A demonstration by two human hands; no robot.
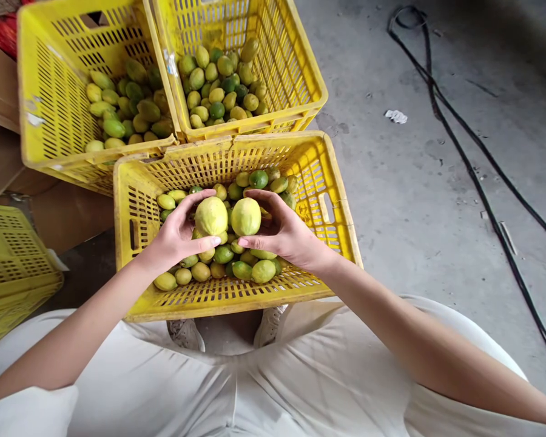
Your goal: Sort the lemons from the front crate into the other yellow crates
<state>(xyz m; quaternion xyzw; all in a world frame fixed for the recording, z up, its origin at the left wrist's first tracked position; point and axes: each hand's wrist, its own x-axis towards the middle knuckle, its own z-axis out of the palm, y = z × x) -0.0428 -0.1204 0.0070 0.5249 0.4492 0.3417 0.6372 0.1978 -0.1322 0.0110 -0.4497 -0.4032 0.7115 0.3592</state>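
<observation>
My left hand [182,230] is closed round a pale yellow-green lemon [211,216], thumb below and fingers curled over the top. Another lemon [246,216], much alike in size and colour, is gripped in my right hand [284,227]. The two fruits are held side by side with a small gap between them. Both hands are over a yellow plastic crate [241,306] with slotted walls. Loose green and yellow lemons [263,271] lie heaped on its bottom, partly hidden by my hands.
Beyond the near crate stand a left yellow crate [50,97] and a right yellow crate [286,54], both holding lemons. Another yellow crate [13,255] is at the left, by brown cardboard [73,212]. A black cable [477,170] runs over the concrete floor [368,164] at right.
</observation>
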